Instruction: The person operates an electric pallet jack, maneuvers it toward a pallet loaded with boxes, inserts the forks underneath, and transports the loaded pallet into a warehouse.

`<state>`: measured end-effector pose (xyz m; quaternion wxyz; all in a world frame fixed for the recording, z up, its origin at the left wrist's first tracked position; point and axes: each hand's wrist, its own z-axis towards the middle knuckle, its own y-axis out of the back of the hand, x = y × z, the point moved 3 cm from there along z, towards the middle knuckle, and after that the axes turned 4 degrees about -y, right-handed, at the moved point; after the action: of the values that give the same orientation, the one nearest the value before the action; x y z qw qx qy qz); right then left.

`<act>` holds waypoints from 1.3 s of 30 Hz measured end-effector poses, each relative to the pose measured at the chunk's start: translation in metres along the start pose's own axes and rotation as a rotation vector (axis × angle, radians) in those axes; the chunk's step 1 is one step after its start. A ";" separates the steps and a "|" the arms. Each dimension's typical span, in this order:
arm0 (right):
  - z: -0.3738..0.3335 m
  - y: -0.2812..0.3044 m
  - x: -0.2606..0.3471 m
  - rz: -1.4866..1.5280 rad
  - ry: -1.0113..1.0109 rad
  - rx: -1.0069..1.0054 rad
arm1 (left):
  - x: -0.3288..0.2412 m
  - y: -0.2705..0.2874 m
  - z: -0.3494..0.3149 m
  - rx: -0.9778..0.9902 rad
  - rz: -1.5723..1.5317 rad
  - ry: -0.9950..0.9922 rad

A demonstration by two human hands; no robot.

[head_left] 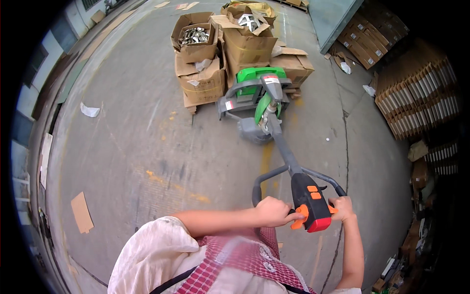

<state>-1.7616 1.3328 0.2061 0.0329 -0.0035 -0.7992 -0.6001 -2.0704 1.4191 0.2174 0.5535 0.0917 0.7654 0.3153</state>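
A green and dark grey electric pallet truck (pixel 254 90) stands in front of me, its long handle (pixel 284 144) sloping down toward my body. At the handle's near end is a black control head (pixel 307 198) with orange buttons, orange thumb levers and a red end. My left hand (pixel 274 211) is closed around the left side of the grip, thumb by the orange lever. On the right side my right hand (pixel 342 208) is wrapped round the grip. Beyond the truck are stacked cardboard boxes (pixel 203 83); an open one holds shiny metal parts (pixel 194 36).
Flattened cardboard stacks (pixel 416 90) stand along the right, with brown cartons (pixel 362 39) farther back by a blue-grey door (pixel 335 22). A cardboard piece (pixel 82 212) and a white scrap (pixel 90 110) lie on the concrete floor to the left. A building wall (pixel 36 88) runs along the left.
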 end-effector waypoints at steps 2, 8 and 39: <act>0.029 0.013 -0.020 -0.025 0.047 0.006 | 0.004 0.006 0.026 -0.165 0.055 -0.043; 0.078 -0.030 -0.109 -0.062 0.220 -0.045 | 0.035 -0.046 0.120 -0.089 -0.052 0.048; 0.322 0.034 -0.082 -0.077 0.356 0.026 | 0.159 0.106 0.168 -0.501 0.004 0.088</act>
<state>-1.6943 1.6541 0.1444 0.1508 0.1336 -0.7879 -0.5818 -1.9993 1.6439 0.1217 0.5245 -0.0606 0.6864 0.5000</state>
